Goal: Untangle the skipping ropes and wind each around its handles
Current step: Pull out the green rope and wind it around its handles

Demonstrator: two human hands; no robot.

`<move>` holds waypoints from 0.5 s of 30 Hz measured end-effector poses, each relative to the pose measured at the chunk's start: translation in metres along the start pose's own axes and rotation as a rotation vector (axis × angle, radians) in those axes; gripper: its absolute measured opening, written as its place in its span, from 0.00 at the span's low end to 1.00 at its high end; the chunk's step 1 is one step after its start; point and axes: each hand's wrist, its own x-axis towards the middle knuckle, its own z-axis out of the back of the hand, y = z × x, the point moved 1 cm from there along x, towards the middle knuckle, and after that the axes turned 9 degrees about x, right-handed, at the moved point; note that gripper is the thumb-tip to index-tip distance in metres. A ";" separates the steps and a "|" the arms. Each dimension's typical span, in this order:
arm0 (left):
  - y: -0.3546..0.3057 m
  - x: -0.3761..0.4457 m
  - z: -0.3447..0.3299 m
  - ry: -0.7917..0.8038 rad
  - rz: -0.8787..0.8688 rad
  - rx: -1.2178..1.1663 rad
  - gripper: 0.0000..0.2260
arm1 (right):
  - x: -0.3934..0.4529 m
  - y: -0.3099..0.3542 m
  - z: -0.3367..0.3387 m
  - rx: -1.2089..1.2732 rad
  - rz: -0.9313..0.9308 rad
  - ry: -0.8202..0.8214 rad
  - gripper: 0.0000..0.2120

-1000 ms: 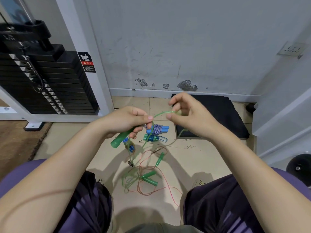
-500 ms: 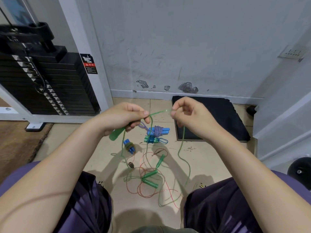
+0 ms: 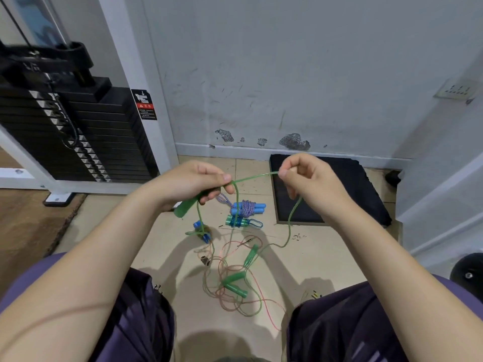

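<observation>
Both hands are up over the floor. The left hand [image 3: 192, 181] is closed round a green handle [image 3: 186, 208], fingers curled tight on its upper part, and that handle runs on a slant, its free butt end pointing down and toward the person's left, its rope end up by the thumb. From there the green rope [image 3: 254, 176] stretches almost level across to the right hand [image 3: 309, 182], rising a touch as it goes. The right fingers are pinched shut on the rope, thumb against forefinger, the other fingers loosely folded. Past that pinch the rope drops down in front of the black mat [image 3: 339, 178], curves along the tiled floor [image 3: 326, 252] and runs back to the tangle [image 3: 235, 291] lying between the person's knees. In that heap, pink and green cords loop over one another with three green handles among them, two lying side by side, pointing down to the right. Nearer the wall a blue-handled rope [image 3: 248, 207] lies already wound, its handles level, left to right, and just below it a teal bundle [image 3: 239, 222] lies the same way. A small blue-handled bundle [image 3: 201, 231] sits under the left hand. The weight stack [image 3: 78, 137] stands on the left.
</observation>
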 end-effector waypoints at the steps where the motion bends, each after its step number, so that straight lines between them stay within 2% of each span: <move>1: 0.000 0.000 -0.003 -0.007 -0.002 0.001 0.12 | -0.001 0.002 -0.001 0.028 -0.011 0.036 0.06; 4: -0.003 0.001 -0.020 0.019 -0.035 -0.086 0.11 | -0.007 0.004 -0.014 0.141 -0.046 0.215 0.10; 7: -0.006 0.003 -0.033 0.066 -0.050 -0.150 0.10 | -0.010 0.000 -0.025 0.006 -0.023 0.286 0.10; 10: -0.008 0.003 -0.026 0.094 -0.050 -0.068 0.11 | -0.004 0.001 -0.020 -0.150 0.052 0.187 0.04; 13: -0.004 0.003 -0.011 0.044 -0.004 0.037 0.12 | 0.002 -0.001 -0.005 -0.107 0.053 -0.036 0.05; 15: 0.000 0.003 -0.008 -0.002 0.022 0.109 0.12 | 0.004 -0.002 0.003 -0.044 0.012 -0.098 0.06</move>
